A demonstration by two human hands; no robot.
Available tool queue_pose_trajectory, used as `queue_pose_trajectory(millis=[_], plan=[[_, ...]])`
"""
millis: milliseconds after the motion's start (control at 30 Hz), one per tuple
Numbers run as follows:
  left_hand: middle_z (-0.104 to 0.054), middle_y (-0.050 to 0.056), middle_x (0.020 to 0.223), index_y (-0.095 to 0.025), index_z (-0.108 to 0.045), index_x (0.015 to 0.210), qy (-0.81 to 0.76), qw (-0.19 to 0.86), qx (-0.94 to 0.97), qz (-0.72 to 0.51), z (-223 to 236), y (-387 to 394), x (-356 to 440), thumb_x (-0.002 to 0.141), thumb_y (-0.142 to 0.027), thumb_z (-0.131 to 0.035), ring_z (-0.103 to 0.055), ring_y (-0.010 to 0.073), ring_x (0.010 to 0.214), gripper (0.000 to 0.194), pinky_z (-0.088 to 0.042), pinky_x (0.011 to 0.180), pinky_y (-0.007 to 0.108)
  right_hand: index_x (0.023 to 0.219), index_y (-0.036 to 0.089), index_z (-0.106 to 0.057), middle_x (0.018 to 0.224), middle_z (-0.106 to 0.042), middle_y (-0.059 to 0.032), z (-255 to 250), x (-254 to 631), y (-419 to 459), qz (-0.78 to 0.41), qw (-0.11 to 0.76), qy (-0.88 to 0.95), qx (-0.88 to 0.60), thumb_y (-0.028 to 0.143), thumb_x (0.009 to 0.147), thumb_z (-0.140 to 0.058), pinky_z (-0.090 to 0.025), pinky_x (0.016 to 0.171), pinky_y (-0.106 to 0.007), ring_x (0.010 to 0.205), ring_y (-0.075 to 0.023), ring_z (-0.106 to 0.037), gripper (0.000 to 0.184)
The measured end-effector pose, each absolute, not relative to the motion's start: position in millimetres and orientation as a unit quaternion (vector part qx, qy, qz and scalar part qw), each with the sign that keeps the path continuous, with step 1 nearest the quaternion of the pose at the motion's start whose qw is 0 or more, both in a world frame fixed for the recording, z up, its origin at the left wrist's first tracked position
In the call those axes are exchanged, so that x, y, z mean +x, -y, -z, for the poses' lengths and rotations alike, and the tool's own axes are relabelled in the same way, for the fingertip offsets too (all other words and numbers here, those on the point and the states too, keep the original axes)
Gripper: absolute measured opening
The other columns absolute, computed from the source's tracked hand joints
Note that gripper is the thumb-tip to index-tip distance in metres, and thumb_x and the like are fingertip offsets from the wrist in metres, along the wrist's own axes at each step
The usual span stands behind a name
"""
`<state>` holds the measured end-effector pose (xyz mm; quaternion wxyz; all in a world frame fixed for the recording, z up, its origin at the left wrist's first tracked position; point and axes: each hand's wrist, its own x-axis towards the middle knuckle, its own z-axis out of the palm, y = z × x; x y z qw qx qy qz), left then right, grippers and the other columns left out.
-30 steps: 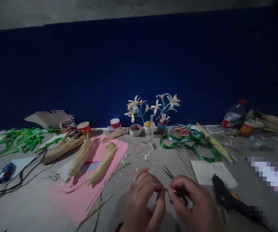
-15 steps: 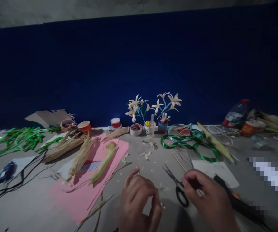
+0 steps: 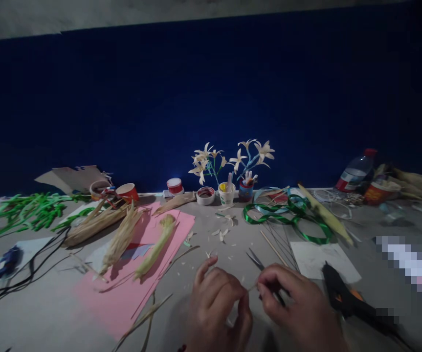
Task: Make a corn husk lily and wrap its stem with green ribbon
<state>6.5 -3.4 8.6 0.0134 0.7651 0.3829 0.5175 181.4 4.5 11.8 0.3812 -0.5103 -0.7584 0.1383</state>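
Observation:
My left hand is closed in a pinch, thumb against forefinger, with another finger raised. My right hand, also pinching, is just to its right. Between the two sets of fingertips runs a thin pale strip, too small to make out its material. Black-handled scissors lie on the table behind my right hand, which partly covers them. Beyond lie a thin wooden stick and small pale scraps. A black glue gun rests right of my right hand.
Pink paper bears a pale husk on the left. Green ribbon lies at the right. Pale flowers on wire stems stand at the back by a white cup. A bottle leans at the back right.
My right hand has moved left, close to my left fingertips, and now covers the scissors' handles. The thin strip now shows between both hands.

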Motion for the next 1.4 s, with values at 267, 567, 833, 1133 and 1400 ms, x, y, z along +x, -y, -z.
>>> queue_pose_trajectory(millis=[267, 567, 833, 1133, 1400], plan=[[-0.059, -0.002, 0.068, -0.022, -0.05, 0.079, -0.378, 0.031, 0.765, -0.52, -6, 4, 7, 0.073, 0.0, -0.052, -0.058, 0.0141, 0.064, 0.023, -0.044, 0.092, 0.047, 0.081, 0.024, -0.057, 0.073, -0.067, 0.0022, -15, 179, 4, -0.142, 0.392, 0.761, -0.496, 0.016, 0.078, -0.053, -0.052, 0.06, -0.022, 0.062, -0.014, -0.065, 0.009], [-0.059, -0.002, 0.069, -0.022, -0.049, 0.082, -0.386, 0.026, 0.758, -0.524, -12, 8, 0, 0.073, 0.003, -0.053, -0.058, 0.0142, 0.065, 0.026, -0.044, 0.093, 0.048, 0.072, 0.024, -0.057, 0.064, -0.064, 0.0026, -15, 190, -2, -0.111, 0.403, 0.734, -0.535, 0.022, 0.085, -0.051, -0.05, 0.056, -0.022, 0.058, -0.015, -0.063, 0.014], [-0.06, -0.002, 0.071, -0.022, -0.049, 0.084, -0.372, 0.075, 0.756, -0.533, -9, 6, 5, 0.077, 0.001, -0.05, -0.06, 0.0144, 0.067, 0.024, -0.045, 0.093, 0.045, 0.078, 0.023, -0.058, 0.069, -0.065, 0.0032, -20, 167, 7, -0.181, 0.431, 0.743, -0.479, 0.015, 0.078, -0.054, -0.05, 0.057, -0.019, 0.058, -0.0124, -0.062, 0.009], [-0.061, 0.0, 0.071, -0.022, -0.051, 0.085, -0.383, 0.102, 0.763, -0.51, -13, 5, 9, 0.077, -0.005, -0.048, -0.061, 0.0166, 0.069, 0.02, -0.043, 0.095, 0.047, 0.073, 0.023, -0.052, 0.065, -0.06, 0.003, -22, 162, 6, -0.11, 0.405, 0.788, -0.451, 0.013, 0.084, -0.047, -0.046, 0.058, -0.023, 0.059, -0.0131, -0.06, 0.016], [-0.061, -0.003, 0.066, -0.022, -0.051, 0.08, -0.383, 0.002, 0.761, -0.524, -13, 0, 9, 0.069, 0.003, -0.054, -0.059, 0.0139, 0.063, 0.028, -0.045, 0.091, 0.046, 0.071, 0.022, -0.052, 0.062, -0.058, 0.0035, -20, 165, 8, -0.101, 0.413, 0.786, -0.449, 0.014, 0.084, -0.047, -0.045, 0.056, -0.022, 0.056, -0.0122, -0.059, 0.016]])
